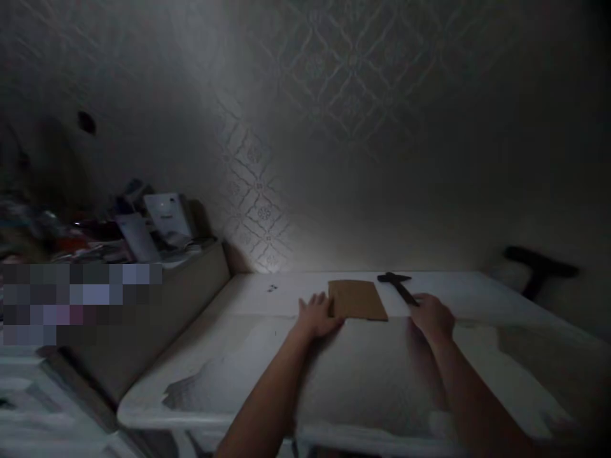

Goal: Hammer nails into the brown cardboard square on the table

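A square piece of brown cardboard [359, 300] lies on the white table. My left hand [316, 316] rests at its left edge, fingers spread, with the thumb along the near left corner. In my right hand [433, 320] is the handle of a hammer [400, 287]; its dark head is on or just above the table, right of the cardboard. Several small dark pieces [272, 288], too small to name, lie to the left, apart from both hands.
The white table [248, 407] has worn, discoloured patches and meets a patterned wall [353, 127]. At left, a cabinet [157, 331] carries clutter and a white box [168, 215]. A dark T-shaped object [541, 266] stands at the right edge. The light is dim.
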### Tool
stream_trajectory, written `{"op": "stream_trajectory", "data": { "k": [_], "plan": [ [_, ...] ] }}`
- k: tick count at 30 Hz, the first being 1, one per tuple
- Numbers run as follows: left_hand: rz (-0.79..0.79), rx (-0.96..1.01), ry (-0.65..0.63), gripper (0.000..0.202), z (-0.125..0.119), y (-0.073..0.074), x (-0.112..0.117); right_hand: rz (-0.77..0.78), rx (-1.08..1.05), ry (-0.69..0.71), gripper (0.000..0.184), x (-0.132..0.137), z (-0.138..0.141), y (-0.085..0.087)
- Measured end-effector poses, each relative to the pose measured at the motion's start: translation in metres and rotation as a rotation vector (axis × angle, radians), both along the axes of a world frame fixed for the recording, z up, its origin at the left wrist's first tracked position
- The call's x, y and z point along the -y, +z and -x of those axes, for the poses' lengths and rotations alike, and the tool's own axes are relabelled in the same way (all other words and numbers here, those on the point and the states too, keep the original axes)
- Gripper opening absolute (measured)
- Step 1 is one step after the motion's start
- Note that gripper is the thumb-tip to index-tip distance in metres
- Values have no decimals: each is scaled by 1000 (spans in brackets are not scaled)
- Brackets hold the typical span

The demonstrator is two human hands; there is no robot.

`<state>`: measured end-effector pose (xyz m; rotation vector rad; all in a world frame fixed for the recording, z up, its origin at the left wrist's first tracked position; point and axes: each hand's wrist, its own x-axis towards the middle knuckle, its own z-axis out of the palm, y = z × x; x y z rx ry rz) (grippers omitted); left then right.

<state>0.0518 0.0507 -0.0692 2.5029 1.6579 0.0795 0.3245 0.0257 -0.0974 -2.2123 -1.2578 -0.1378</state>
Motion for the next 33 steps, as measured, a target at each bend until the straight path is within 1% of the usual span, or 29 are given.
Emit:
{"op": "stream_trajectory", "data": {
  "k": [3, 6, 8, 10, 12, 14, 16, 18, 20, 21, 23, 26, 33],
  "plan": [
    [-27, 34, -11, 76, 0, 2, 2, 22, 33, 10, 33, 2, 2, 5],
    [-54, 69, 12, 65, -2, 6, 5, -69, 106, 42, 36, 1, 12, 12],
    [-73, 79, 62, 59, -2, 9, 6, -159, 135, 165, 37, -2, 22, 12],
    [-105, 94, 144, 53, 1, 12, 4, -217, 145, 358, 38, -7, 34, 5],
    [-141, 106, 261, 48, 7, 15, 0, -221, 158, 519, 40, -11, 46, -5],
    [-169, 109, 396, 46, 17, 15, -5, -166, 174, 594, 41, -14, 54, -15],
    [-194, 103, 520, 47, 28, 14, -11, -84, 190, 624, 41, -15, 58, -22],
    [-230, 90, 638, 49, 38, 11, -17, -20, 200, 643, 40, -16, 57, -26],
    [-247, 76, 726, 51, 45, 6, -23, -1, 198, 654, 41, -17, 54, -27],
    [-230, 75, 755, 53, 47, 4, -26, -2, 193, 659, 41, -18, 52, -27],
    [-191, 85, 787, 55, 50, 1, -30, -13, 178, 674, 42, -19, 49, -28],
    [-143, 96, 794, 56, 50, -1, -33, -22, 165, 686, 43, -20, 47, -29],
    [-142, 112, 809, 55, 50, 5, -28, -28, 141, 713, 46, -19, 48, -29]
  ]
}}
